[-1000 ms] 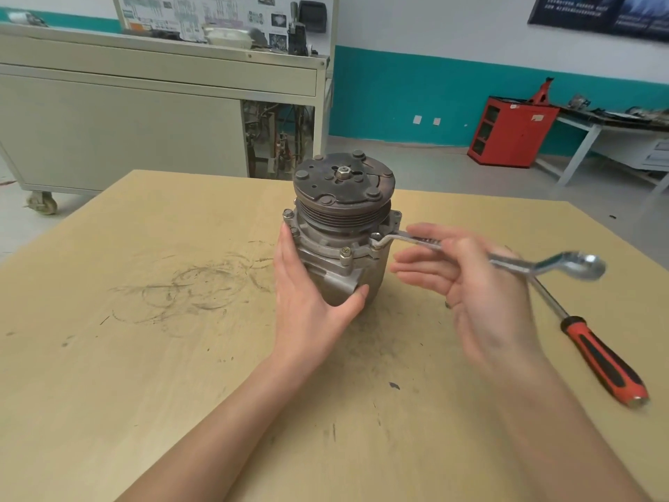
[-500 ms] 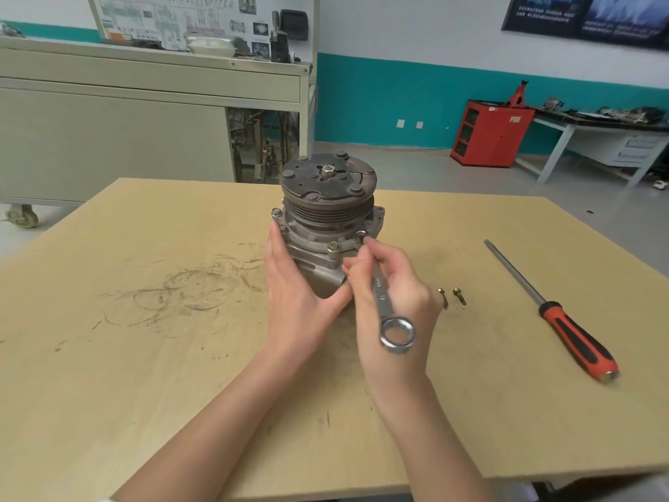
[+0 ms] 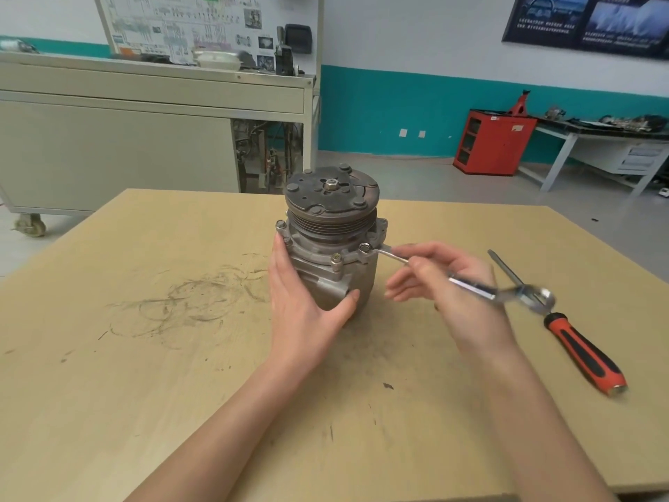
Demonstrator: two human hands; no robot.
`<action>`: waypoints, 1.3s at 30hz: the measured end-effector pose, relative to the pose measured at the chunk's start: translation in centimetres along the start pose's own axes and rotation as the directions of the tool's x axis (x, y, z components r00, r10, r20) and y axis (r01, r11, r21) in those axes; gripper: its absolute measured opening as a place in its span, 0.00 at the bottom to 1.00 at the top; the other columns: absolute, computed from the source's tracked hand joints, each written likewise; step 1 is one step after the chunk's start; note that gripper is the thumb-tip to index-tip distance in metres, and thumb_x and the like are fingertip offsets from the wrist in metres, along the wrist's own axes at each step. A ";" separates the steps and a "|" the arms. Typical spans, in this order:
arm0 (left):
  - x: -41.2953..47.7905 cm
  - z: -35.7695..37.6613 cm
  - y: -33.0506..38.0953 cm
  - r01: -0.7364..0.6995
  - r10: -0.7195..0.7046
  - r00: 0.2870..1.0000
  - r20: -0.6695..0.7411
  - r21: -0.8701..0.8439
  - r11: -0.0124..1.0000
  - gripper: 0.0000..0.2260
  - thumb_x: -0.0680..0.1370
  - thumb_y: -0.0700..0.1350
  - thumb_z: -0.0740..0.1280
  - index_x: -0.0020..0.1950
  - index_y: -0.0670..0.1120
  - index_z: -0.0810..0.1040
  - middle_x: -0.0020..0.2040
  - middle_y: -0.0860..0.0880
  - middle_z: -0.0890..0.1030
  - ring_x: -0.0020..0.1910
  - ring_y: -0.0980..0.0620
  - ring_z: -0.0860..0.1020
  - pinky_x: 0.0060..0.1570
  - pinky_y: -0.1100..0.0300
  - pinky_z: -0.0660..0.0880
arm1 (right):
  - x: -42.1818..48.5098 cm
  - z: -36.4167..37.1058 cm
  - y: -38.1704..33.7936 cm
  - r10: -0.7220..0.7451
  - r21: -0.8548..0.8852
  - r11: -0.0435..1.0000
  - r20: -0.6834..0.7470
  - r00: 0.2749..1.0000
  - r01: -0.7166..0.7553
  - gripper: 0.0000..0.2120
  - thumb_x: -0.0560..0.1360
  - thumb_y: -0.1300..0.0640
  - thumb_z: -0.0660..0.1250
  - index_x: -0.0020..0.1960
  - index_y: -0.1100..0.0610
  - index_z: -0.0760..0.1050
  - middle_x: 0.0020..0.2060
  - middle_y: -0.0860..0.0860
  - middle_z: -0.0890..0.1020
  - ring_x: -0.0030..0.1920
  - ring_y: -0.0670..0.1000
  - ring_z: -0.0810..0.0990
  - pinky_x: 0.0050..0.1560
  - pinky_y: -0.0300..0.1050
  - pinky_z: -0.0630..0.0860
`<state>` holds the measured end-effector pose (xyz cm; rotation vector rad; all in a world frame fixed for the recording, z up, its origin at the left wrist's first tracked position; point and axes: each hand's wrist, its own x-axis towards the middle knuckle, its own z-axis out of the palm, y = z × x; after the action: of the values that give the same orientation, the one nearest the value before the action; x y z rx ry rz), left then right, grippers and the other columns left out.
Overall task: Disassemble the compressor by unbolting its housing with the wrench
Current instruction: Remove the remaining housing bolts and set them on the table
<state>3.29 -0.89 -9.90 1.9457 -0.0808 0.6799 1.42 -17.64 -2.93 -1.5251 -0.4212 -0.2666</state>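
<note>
The compressor [image 3: 329, 248] is stood upright near the middle of the table [image 3: 144, 356], pulley uppermost; it is clasped by the left hand [image 3: 304, 313], whose fingers are laid up its left side while the thumb is wrapped across its front; the ring end of the wrench [image 3: 470, 288] is seated on the flange bolt [image 3: 364, 248] at the front right; from there the long axis of the wrench is run outward toward the right edge of the table and slightly toward the near edge; the shaft is pinched about midway by the right hand [image 3: 452, 284], thumb above and fingers loosely spread below; the free end is held over the shaft of a screwdriver [image 3: 583, 346] lying near the right edge; the right hand is thus placed to the right of the bolt, and the coming swing is judged to be an arc about that bolt, level with the table, while the body is braced from the opposite side.
</note>
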 end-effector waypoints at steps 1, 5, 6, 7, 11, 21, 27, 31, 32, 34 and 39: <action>0.0 0.0 0.0 0.000 0.000 1.000 -0.002 -0.006 1.000 0.52 0.66 0.58 0.72 0.75 0.60 0.35 0.78 0.52 0.51 0.77 0.58 0.50 0.75 0.55 0.53 | 0.6 -0.8 -0.2 0.033 0.026 0.999 0.040 0.999 -0.034 0.13 0.78 0.71 0.57 0.47 0.61 0.79 0.31 0.56 0.82 0.31 0.53 0.81 0.34 0.40 0.78; 0.0 0.2 -0.5 -0.009 0.009 1.000 0.006 -0.028 1.000 0.53 0.69 0.52 0.76 0.74 0.62 0.34 0.78 0.55 0.50 0.74 0.62 0.49 0.74 0.56 0.52 | 4.3 -3.7 -0.1 0.211 0.198 0.947 0.211 0.955 -0.253 0.05 0.73 0.68 0.64 0.45 0.60 0.72 0.28 0.53 0.79 0.29 0.49 0.76 0.31 0.38 0.73; 0.0 0.2 -0.6 -0.014 0.014 1.000 0.008 -0.028 1.000 0.53 0.69 0.51 0.77 0.73 0.63 0.34 0.77 0.55 0.50 0.74 0.63 0.49 0.74 0.57 0.52 | 5.1 -4.2 0.3 0.228 0.226 0.930 0.261 0.938 -0.289 0.05 0.71 0.66 0.66 0.43 0.59 0.72 0.27 0.53 0.78 0.28 0.48 0.75 0.31 0.38 0.72; 0.0 0.2 -0.7 -0.018 0.018 1.000 0.007 -0.026 1.000 0.53 0.70 0.51 0.77 0.73 0.63 0.34 0.77 0.56 0.50 0.73 0.64 0.49 0.73 0.58 0.52 | 6.0 -4.7 0.7 0.233 0.236 0.921 0.307 0.923 -0.311 0.06 0.69 0.66 0.67 0.41 0.58 0.73 0.27 0.53 0.78 0.28 0.48 0.74 0.30 0.37 0.72; 0.0 0.2 -0.6 -0.026 0.026 1.000 0.007 -0.021 0.999 0.53 0.69 0.52 0.76 0.70 0.68 0.32 0.77 0.58 0.50 0.73 0.65 0.50 0.72 0.59 0.53 | 9.6 -5.7 1.3 0.205 0.190 0.908 0.576 0.792 -0.373 0.08 0.66 0.58 0.77 0.39 0.55 0.78 0.28 0.52 0.79 0.28 0.47 0.74 0.32 0.36 0.72; 0.0 0.4 -1.2 -0.026 0.027 1.000 0.009 -0.023 0.999 0.53 0.69 0.51 0.77 0.73 0.64 0.35 0.70 0.64 0.49 0.68 0.78 0.43 0.70 0.62 0.50 | 14.7 -4.5 1.5 0.277 0.025 0.910 0.706 0.652 -0.414 0.06 0.66 0.54 0.77 0.40 0.54 0.83 0.31 0.50 0.81 0.30 0.44 0.78 0.33 0.33 0.74; 0.0 0.3 -1.2 -0.030 0.030 0.999 0.015 -0.020 0.999 0.53 0.69 0.51 0.77 0.71 0.68 0.33 0.70 0.66 0.48 0.68 0.78 0.42 0.71 0.61 0.50 | 11.1 -4.1 -2.1 0.170 -0.167 0.980 0.386 0.907 -0.113 0.13 0.77 0.57 0.64 0.39 0.58 0.85 0.27 0.54 0.80 0.27 0.49 0.77 0.28 0.37 0.73; 0.0 0.4 -1.0 -0.038 0.038 0.999 -0.001 -0.010 0.999 0.53 0.69 0.52 0.76 0.71 0.66 0.33 0.71 0.63 0.48 0.68 0.78 0.42 0.71 0.60 0.50 | 5.8 -1.5 -5.7 -0.063 -0.463 0.873 0.203 0.977 0.153 0.12 0.76 0.52 0.66 0.37 0.52 0.83 0.27 0.48 0.81 0.26 0.43 0.77 0.29 0.31 0.71; 0.0 0.4 -0.9 -0.040 0.040 0.999 -0.010 -0.013 0.999 0.53 0.69 0.52 0.76 0.72 0.65 0.34 0.72 0.62 0.49 0.68 0.77 0.42 0.72 0.59 0.50 | 4.4 -0.4 -6.0 -0.122 -0.531 0.823 0.181 0.976 0.202 0.12 0.75 0.51 0.66 0.35 0.51 0.82 0.27 0.46 0.81 0.25 0.42 0.76 0.29 0.29 0.69; 0.1 0.3 -0.7 -0.041 0.040 0.999 -0.023 -0.014 0.999 0.52 0.69 0.55 0.76 0.72 0.64 0.34 0.75 0.58 0.50 0.72 0.71 0.46 0.74 0.56 0.52 | 2.3 1.7 -5.9 -0.242 -0.711 0.637 0.183 0.953 0.298 0.16 0.76 0.52 0.64 0.33 0.56 0.80 0.25 0.49 0.79 0.25 0.46 0.74 0.29 0.36 0.69; 0.0 0.2 -0.2 -0.015 0.014 1.000 -0.013 -0.045 0.999 0.51 0.65 0.67 0.70 0.73 0.62 0.35 0.77 0.53 0.52 0.75 0.60 0.50 0.73 0.56 0.53 | 0.1 4.4 -3.9 -0.546 -0.890 0.130 0.303 0.781 0.436 0.15 0.74 0.58 0.65 0.29 0.59 0.75 0.23 0.52 0.73 0.23 0.53 0.72 0.23 0.38 0.63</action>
<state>3.43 -0.96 -10.09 1.8994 -0.1016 0.6943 -0.55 -13.36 0.65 -2.4920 -0.7792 -1.3537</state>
